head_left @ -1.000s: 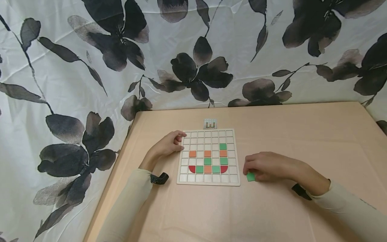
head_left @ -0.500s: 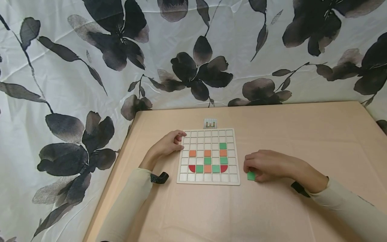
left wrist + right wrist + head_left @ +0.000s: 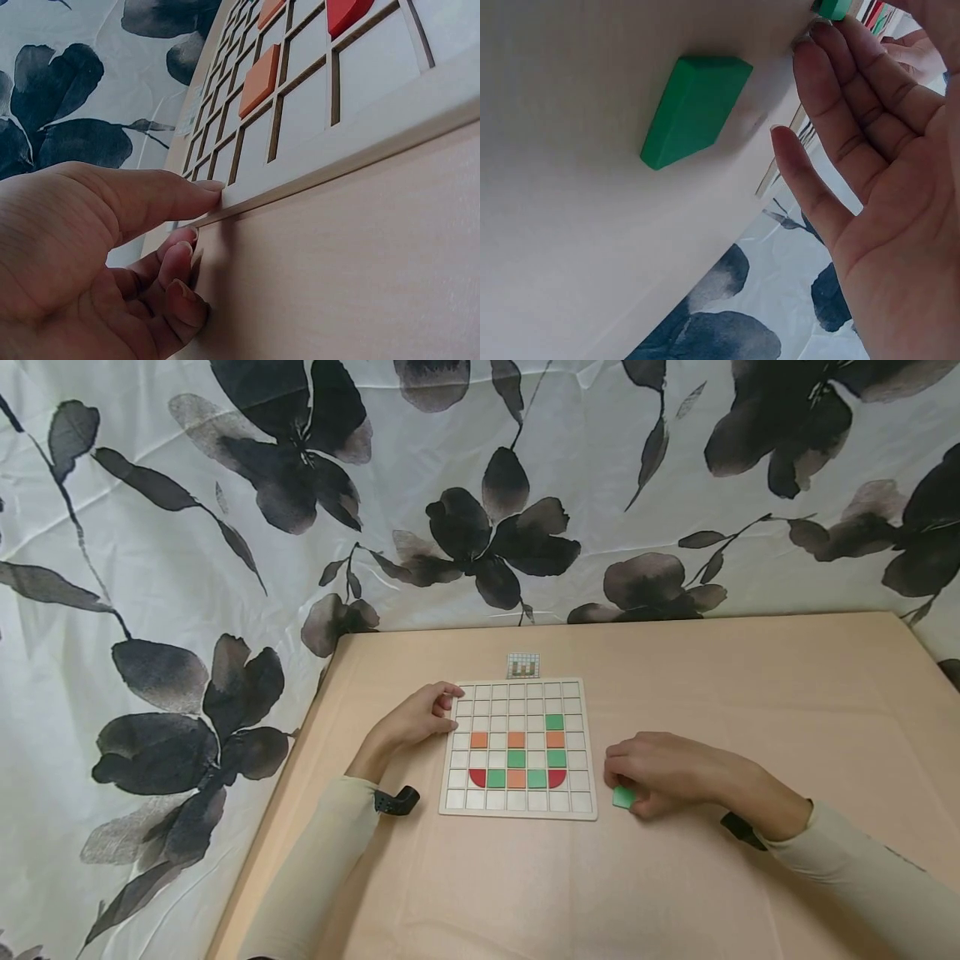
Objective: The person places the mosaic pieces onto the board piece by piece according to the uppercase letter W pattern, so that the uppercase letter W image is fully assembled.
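Observation:
A white grid board [image 3: 517,806] lies on the table, with green tiles [image 3: 554,722], orange tiles [image 3: 478,740] and rounded red tiles [image 3: 557,778] in some of its squares. My left hand [image 3: 412,720] holds the board's left edge; in the left wrist view its thumb [image 3: 172,196] lies on the rim and the other fingers curl beside it. Right of the board, my right hand [image 3: 671,772] pinches a small green tile [image 3: 623,797] low over the table. The right wrist view shows a second green tile [image 3: 697,112] on the table beneath that hand, hidden from the head view.
A small patterned card [image 3: 522,666] lies just behind the board. Bare tabletop [image 3: 750,693] extends to the right and in front. A floral cloth [image 3: 465,443] hangs behind the table and down its left side.
The green tile at my right fingertips has turned and tilted slightly. My left hand and the board have stayed in place.

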{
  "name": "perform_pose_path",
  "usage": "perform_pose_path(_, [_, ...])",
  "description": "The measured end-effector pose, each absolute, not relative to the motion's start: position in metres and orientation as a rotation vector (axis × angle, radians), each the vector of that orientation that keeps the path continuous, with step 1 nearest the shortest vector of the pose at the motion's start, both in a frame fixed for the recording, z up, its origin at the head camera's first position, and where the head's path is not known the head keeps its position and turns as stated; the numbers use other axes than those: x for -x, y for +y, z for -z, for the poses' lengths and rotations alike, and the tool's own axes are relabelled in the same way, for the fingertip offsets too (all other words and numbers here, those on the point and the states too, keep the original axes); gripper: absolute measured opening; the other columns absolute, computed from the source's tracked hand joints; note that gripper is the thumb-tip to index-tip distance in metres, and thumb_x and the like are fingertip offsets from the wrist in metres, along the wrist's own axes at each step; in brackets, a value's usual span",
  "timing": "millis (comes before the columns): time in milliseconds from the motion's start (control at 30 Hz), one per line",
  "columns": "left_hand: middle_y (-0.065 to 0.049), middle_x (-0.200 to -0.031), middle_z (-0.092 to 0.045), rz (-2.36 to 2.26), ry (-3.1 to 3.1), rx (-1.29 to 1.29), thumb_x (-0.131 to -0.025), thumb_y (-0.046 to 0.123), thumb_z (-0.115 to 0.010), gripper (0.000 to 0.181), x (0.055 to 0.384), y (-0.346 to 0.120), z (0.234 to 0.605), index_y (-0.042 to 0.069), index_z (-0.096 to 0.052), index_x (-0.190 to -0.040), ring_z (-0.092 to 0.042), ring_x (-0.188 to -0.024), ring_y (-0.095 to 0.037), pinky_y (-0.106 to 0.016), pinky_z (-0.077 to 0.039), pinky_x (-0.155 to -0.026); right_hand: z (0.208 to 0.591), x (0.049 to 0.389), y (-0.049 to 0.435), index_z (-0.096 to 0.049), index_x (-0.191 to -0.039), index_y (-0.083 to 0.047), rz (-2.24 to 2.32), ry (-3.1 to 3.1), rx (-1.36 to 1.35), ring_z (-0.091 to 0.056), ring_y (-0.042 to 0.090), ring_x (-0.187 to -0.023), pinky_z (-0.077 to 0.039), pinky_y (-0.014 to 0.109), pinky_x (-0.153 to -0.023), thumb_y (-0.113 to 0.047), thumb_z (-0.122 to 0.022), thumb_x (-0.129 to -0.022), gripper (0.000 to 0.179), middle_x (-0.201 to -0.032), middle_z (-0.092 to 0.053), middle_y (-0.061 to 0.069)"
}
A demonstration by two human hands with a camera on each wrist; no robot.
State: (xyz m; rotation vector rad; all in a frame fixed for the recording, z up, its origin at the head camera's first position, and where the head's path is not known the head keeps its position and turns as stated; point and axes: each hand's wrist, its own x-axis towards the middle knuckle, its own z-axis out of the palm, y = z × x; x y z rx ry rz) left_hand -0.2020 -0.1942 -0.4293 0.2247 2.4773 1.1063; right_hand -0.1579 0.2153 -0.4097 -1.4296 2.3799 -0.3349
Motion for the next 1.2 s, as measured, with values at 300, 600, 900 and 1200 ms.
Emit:
perform_pose_path(300, [-0.012,-0.105,-0.048,-1.100,2.477,-0.224,-0.091,0.000,-0.072,0.049,0.202,-0.194,0.429,0.004,-0.054,-0.137,-0.047,-0.094,-0.024,-0.033,-0.042,-0.078,0.403,0.167,0.211,-0.065,-0.094,-0.027,0.437,2.382,1.403,-0.047,0.000,-0.069,-0.044,0.023,-0.069,-0.023,-0.079,-0.080,0.020,-0.079,-0.056,-0.016])
perform_pose_path(600, [-0.012,-0.104,-0.048,-1.093,2.479,-0.228,-0.092,0.000,-0.071,0.049,0.202,-0.194,0.427,0.004,-0.054,-0.137,-0.047,-0.093,-0.023,-0.032,-0.042,-0.077,0.398,0.179,0.201,-0.064,-0.092,-0.026,0.524,2.384,1.427,-0.046,0.000,-0.068,-0.041,0.022,-0.064,-0.019,-0.077,-0.079,0.019,-0.076,-0.056,-0.013])
perform_pose_path(900, [-0.012,-0.106,-0.048,-1.085,2.484,-0.218,-0.092,0.001,-0.071,0.049,0.201,-0.194,0.427,0.005,-0.055,-0.137,-0.048,-0.094,-0.024,-0.031,-0.043,-0.077,0.393,0.194,0.177,-0.065,-0.096,-0.025,0.530,2.376,1.461,-0.048,0.001,-0.070,-0.042,0.023,-0.064,-0.019,-0.075,-0.078,0.022,-0.079,-0.059,-0.010])
perform_pose_path(1200, [-0.012,-0.105,-0.048,-1.090,2.479,-0.218,-0.092,0.000,-0.071,0.050,0.201,-0.194,0.428,0.004,-0.054,-0.138,-0.048,-0.094,-0.023,-0.029,-0.043,-0.076,0.394,0.207,0.137,-0.064,-0.094,-0.024,0.505,2.332,1.517,-0.048,0.004,-0.070,-0.040,0.026,-0.064,-0.022,-0.074,-0.082,0.016,-0.078,-0.060,-0.005])
